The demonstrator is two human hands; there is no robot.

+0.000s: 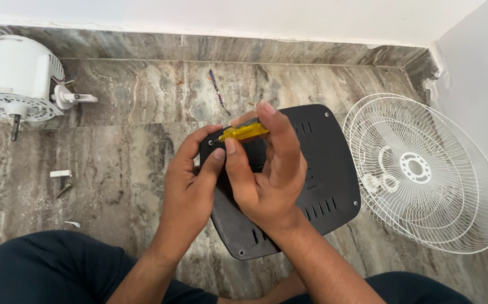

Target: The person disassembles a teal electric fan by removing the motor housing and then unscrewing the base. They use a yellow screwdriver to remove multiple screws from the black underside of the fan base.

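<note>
Head view, looking down at a marble floor. The landmark is the dark grey square base plate (317, 186), lying flat with its underside up, vent slots and corner screws showing. The person's right hand (269, 180) is closed around a yellow-handled screwdriver (245, 132), the thumb and forefinger pinching the handle and the remaining fingers curled behind it; the blade runs toward the plate's upper left corner, though the tip itself is too small to make out. The left hand (190, 188) rests on the plate's left edge, fingers curled over the rim and the thumb raised beside the tool shaft, gripping the plate rather than lying slack.

To the right of the plate, just beside it, lies a white wire fan guard (424, 174), flat on the floor. Well to the left of the plate, against the far skirting, stands a white motor housing (16, 79) with its shaft pointing down. Between that and the plate lie a small white plastic piece (60, 173) and a loose screw (63, 191).

As a judgement on technique: the blade is best kept square to the screw head and pressed in firmly while turning, the left hand bracing the plate so that it cannot rotate on the smooth stone. A tilted blade would likely slip out and mar the slot. A freed screw would be safest set with the one already lying left of the plate.
</note>
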